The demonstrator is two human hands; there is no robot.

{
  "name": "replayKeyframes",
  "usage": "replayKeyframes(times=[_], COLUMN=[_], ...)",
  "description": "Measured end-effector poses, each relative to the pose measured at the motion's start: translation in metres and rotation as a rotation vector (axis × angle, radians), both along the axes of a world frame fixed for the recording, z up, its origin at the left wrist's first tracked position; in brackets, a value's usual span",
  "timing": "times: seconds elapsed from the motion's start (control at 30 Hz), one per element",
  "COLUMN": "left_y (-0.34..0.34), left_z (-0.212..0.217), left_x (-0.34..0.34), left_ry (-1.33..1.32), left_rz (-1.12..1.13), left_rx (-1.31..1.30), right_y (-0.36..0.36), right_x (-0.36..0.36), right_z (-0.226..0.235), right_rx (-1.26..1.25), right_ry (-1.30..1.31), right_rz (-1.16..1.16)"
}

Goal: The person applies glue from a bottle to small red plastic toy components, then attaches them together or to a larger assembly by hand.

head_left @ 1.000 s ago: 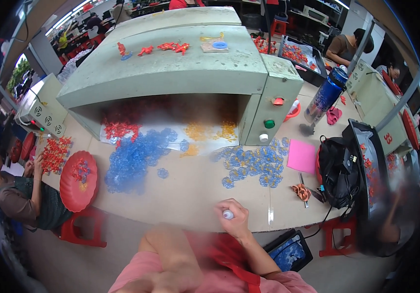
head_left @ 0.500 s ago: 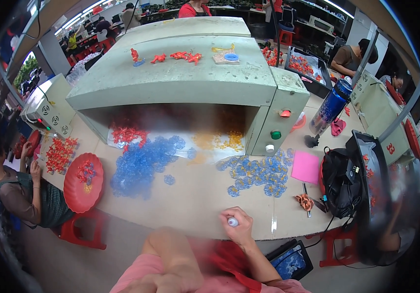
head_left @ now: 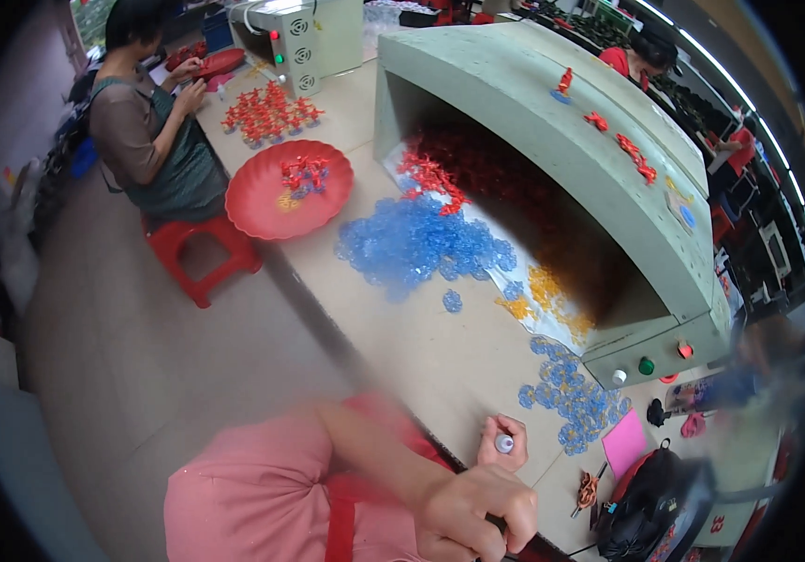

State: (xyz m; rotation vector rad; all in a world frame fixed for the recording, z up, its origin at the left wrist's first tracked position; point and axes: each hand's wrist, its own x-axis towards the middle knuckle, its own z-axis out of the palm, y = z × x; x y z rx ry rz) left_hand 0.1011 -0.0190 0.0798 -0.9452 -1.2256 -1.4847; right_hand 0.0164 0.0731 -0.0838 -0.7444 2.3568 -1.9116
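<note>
My right hand [head_left: 494,440] is at the table's near edge, closed round a small white tube-like bottle [head_left: 505,444] with its tip toward me. In front of it, nearer to me, my left hand [head_left: 472,510] is curled with its fingers bent. A dark thing shows at those fingers, but I cannot make out what it is. Beyond my hands lie flat blue flower-shaped pieces with yellow centres [head_left: 571,398]. Farther left is a heap of plain blue pieces [head_left: 412,244], with one loose blue piece [head_left: 452,301] beside it.
A pale green hooded machine [head_left: 552,122] stands on the table, with red figures [head_left: 432,178] and yellow pieces [head_left: 552,295] at its mouth. A red scalloped bowl [head_left: 251,192] sits left, near a seated co-worker [head_left: 140,131]. A pink sheet [head_left: 624,442] and black bag [head_left: 641,501] lie right.
My view has swung left and tilted. My left hand has risen from my lap to the table edge, close in front of my right hand. The bottle stays in my right hand.
</note>
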Motion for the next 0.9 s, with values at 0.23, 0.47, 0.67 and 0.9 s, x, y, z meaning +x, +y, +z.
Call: replayKeyframes(times=[0.23, 0.47, 0.67, 0.9], left_y=[0.031, 0.022, 0.025, 0.018], left_z=[-0.02, -0.03, -0.028, -0.028], left_x=[0.005, 0.01, 0.009, 0.005], left_ry=[-0.115, -0.259, -0.283, -0.337], left_rz=[-0.218, -0.309, -0.31, -0.161], left_rx=[-0.151, -0.269, -0.295, -0.225], right_y=[0.003, -0.001, 0.0, -0.001], right_x=[-0.003, -0.008, -0.006, -0.003], right_z=[0.001, 0.001, 0.005, 0.009], right_rx=[0.053, 0.059, 0.026, 0.017], right_ry=[-0.006, 0.144, 0.119, 0.061], right_rz=[-0.071, -0.039, -0.03, -0.022])
